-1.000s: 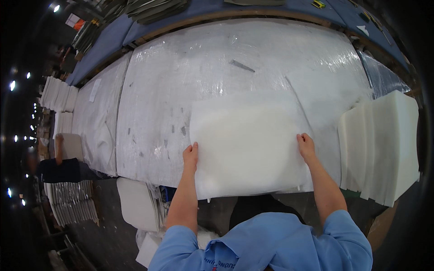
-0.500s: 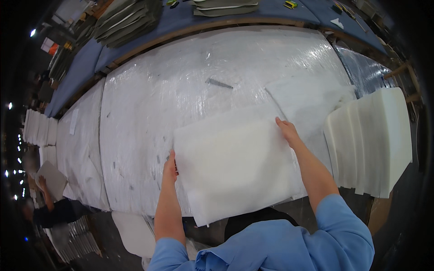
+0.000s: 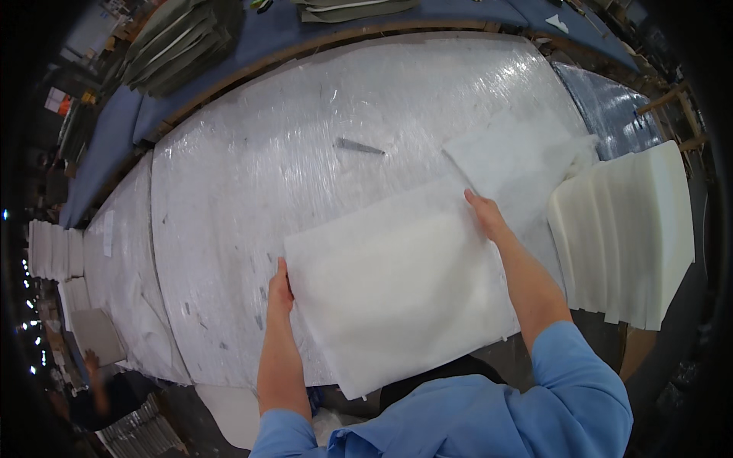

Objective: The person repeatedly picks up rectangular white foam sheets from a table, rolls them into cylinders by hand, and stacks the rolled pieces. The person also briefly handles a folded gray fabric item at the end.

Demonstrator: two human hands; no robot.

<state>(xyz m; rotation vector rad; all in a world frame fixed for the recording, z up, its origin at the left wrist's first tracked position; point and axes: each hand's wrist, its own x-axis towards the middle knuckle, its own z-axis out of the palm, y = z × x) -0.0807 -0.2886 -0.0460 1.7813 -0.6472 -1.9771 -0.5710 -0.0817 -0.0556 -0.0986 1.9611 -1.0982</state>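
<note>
A white rectangular padded sheet (image 3: 405, 282), soft and fabric-covered, lies tilted at the near side of the plastic-wrapped table (image 3: 221, 229). My left hand (image 3: 282, 287) holds its left edge, thumb upward and the other fingers mostly hidden. At its upper right corner my right hand (image 3: 484, 214) grips the edge, fingers partly tucked out of sight. Beyond the right hand, a thin white fabric sheet (image 3: 527, 149) rests on the table, its near part covered by the pad and my arm.
To the right leans a stack of cream foam sheets (image 3: 611, 237). A dark grey strip (image 3: 359, 146) sits on the table. At the back, a blue bench (image 3: 271, 30) carries stacked grey-green sheets (image 3: 183, 46). Far left, a co-worker's hand (image 3: 92, 360) touches a pale panel (image 3: 98, 336).
The view has shifted and turned a little. The pad's left side has swung slightly toward me, with both hands still on its edges. The co-worker's arm at far left has moved.
</note>
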